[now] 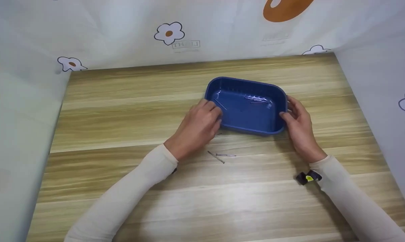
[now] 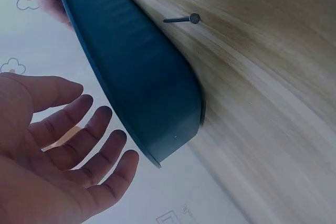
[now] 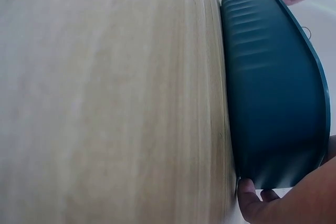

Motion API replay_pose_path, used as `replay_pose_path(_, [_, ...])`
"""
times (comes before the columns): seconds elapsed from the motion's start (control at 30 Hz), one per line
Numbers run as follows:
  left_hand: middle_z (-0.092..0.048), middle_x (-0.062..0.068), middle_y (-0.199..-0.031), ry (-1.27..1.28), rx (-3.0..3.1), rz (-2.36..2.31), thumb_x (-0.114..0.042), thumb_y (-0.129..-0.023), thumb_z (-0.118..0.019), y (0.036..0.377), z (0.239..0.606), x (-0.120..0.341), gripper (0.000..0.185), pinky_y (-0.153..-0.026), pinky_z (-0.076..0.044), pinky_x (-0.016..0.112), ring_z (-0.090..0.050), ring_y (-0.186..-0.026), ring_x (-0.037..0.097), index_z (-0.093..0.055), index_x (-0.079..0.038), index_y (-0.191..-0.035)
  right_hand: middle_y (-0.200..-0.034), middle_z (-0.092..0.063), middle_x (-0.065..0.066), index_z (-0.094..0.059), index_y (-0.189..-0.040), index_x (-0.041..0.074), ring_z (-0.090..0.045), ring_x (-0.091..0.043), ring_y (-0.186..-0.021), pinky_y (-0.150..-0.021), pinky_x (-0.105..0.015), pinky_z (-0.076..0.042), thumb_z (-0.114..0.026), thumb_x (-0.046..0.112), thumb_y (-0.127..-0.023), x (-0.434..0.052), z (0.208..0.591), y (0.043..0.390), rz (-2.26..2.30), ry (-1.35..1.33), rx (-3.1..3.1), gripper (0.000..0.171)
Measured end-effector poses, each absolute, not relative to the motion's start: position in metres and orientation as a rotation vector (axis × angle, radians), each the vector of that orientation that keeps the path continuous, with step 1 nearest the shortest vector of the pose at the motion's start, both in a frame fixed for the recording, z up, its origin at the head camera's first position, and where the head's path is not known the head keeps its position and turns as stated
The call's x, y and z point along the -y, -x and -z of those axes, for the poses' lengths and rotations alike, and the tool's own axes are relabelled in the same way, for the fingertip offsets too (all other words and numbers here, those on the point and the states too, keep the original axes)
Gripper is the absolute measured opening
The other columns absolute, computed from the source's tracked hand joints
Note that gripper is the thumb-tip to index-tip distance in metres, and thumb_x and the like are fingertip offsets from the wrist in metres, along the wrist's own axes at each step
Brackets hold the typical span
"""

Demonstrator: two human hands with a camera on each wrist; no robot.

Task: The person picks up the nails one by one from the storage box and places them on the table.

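A deep blue plastic tray [image 1: 246, 130] with rounded corners sits on the wooden table. Several thin nails [image 1: 258, 100] lie inside at its right end, and a single nail [image 1: 220, 104] lies near its left side. My left hand [image 1: 199, 126] hovers at the tray's left front corner; the left wrist view shows its fingers [image 2: 113, 142] loosely bent, holding nothing. My right hand [image 1: 301, 129] grips the tray's right end, thumb at the rim, other fingers round the outside. Two loose nails [image 1: 216, 157] lie on the table before the tray, and another nail [image 1: 218, 134] is partly hidden by my left hand.
The wood-grain table [image 1: 122, 117] runs up to a pale sheet [image 1: 122, 33] with printed flowers, which stands along the back and both sides. A small black device [image 1: 308, 177] is strapped at my right wrist.
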State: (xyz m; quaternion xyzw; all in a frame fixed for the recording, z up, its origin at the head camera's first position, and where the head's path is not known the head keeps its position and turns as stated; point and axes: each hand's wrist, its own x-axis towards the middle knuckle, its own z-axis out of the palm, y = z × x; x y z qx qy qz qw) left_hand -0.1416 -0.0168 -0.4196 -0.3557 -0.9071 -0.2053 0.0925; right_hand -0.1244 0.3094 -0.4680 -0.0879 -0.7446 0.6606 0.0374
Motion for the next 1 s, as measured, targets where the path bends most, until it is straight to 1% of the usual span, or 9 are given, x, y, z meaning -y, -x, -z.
replay_pose_path(0.2, [-0.074,0.017,-0.116,1.072,2.717,0.582,-0.010,-0.105,-0.072,0.153,0.421,0.010,0.018,-0.094,-0.057,0.048,-0.064,-0.111,0.036,-0.077,0.003,-0.117,-0.160,-0.053,-0.023,-0.041,-0.165,-0.003,-0.054,-0.033,-0.144,-0.109,-0.021,-0.049,-0.051,-0.004,-0.108,-0.310,0.468,0.124,-2.019,0.283,2.296,0.057])
replay_pose_path(0.57, [-0.074,0.015,-0.122,1.040,2.783,0.495,-0.011,-0.106,-0.071,0.170,0.424,-0.001,0.018,-0.106,-0.055,0.052,-0.064,-0.117,0.034,-0.078,0.000,-0.119,-0.160,-0.053,-0.022,-0.042,-0.164,-0.004,-0.055,-0.033,-0.142,-0.108,-0.022,-0.050,-0.052,-0.004,-0.108,-0.310,0.469,0.124,-2.022,0.272,2.285,0.057])
replay_pose_path(0.63, [-0.074,0.015,-0.122,1.041,2.782,0.466,-0.011,-0.106,-0.070,0.173,0.425,-0.003,0.017,-0.111,-0.052,0.056,-0.064,-0.119,0.035,-0.078,-0.001,-0.118,-0.161,-0.053,-0.023,-0.042,-0.164,-0.003,-0.055,-0.033,-0.143,-0.108,-0.021,-0.050,-0.052,-0.004,-0.108,-0.310,0.468,0.124,-2.024,0.274,2.285,0.057])
replay_pose_path(0.73, [-0.075,0.015,-0.122,1.044,2.780,0.412,-0.009,-0.105,-0.069,0.178,0.428,-0.006,0.018,-0.118,-0.045,0.065,-0.065,-0.121,0.037,-0.078,-0.001,-0.118,-0.162,-0.052,-0.023,-0.042,-0.165,-0.002,-0.054,-0.032,-0.143,-0.108,-0.020,-0.049,-0.051,-0.003,-0.109,-0.311,0.468,0.124,-2.015,0.270,2.303,0.057])
replay_pose_path(0.83, [-0.075,0.016,-0.122,1.043,2.782,0.351,-0.009,-0.104,-0.069,0.182,0.432,-0.009,0.020,-0.121,-0.037,0.073,-0.065,-0.122,0.038,-0.079,-0.001,-0.120,-0.163,-0.051,-0.022,-0.041,-0.166,-0.001,-0.054,-0.032,-0.143,-0.109,-0.019,-0.048,-0.051,-0.002,-0.109,-0.312,0.467,0.124,-2.013,0.261,2.322,0.057])
replay_pose_path(0.9, [-0.074,0.016,-0.122,1.045,2.783,0.321,-0.008,-0.104,-0.069,0.185,0.434,-0.010,0.021,-0.121,-0.035,0.075,-0.065,-0.122,0.038,-0.079,-0.001,-0.121,-0.163,-0.051,-0.020,-0.041,-0.166,0.000,-0.053,-0.032,-0.144,-0.109,-0.019,-0.048,-0.050,-0.001,-0.110,-0.312,0.467,0.124,-2.017,0.255,2.328,0.057])
replay_pose_path(1.0, [-0.074,0.018,-0.122,1.061,2.770,0.294,-0.007,-0.104,-0.068,0.188,0.437,-0.011,0.022,-0.123,-0.033,0.074,-0.064,-0.123,0.039,-0.079,0.001,-0.121,-0.164,-0.050,-0.021,-0.040,-0.167,0.000,-0.052,-0.033,-0.146,-0.110,-0.020,-0.048,-0.050,-0.001,-0.110,-0.312,0.467,0.124,-2.031,0.253,2.321,0.058])
